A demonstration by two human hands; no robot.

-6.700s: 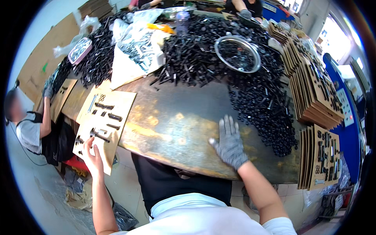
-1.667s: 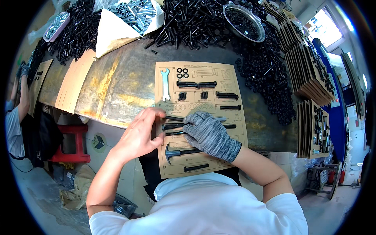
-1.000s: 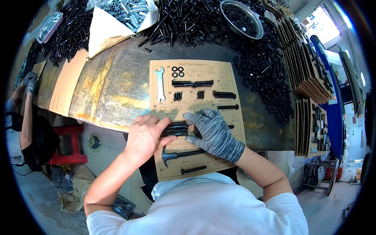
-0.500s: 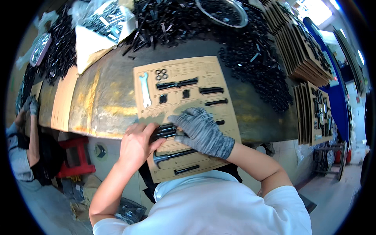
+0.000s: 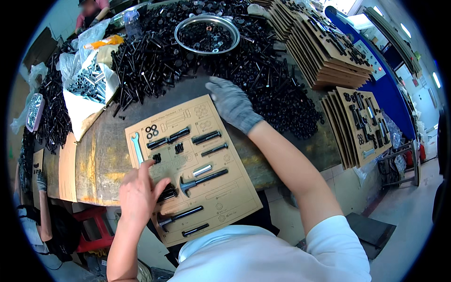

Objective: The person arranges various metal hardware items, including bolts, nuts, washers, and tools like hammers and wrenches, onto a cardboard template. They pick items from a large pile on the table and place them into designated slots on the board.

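Partly hidden bolts [image 5: 169, 193], left hand [image 5: 137, 191] overlapping

Reads, printed on the brown cardboard sheet [image 5: 224, 195], as a heading [image 5: 162, 119] at the top, elsewhere as captions [image 5: 219, 188] too tiny to make out.

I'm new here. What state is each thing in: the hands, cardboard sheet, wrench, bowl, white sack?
Left hand: bare, thumb and index finger apart.
Right hand: gloved; whether it holds anything is unclear.
Cardboard sheet: carrying parts, overhanging the table edge.
Wrench: lying on the sheet.
Bowl: uncovered, small parts inside.
White sack: open, silvery tubes inside.
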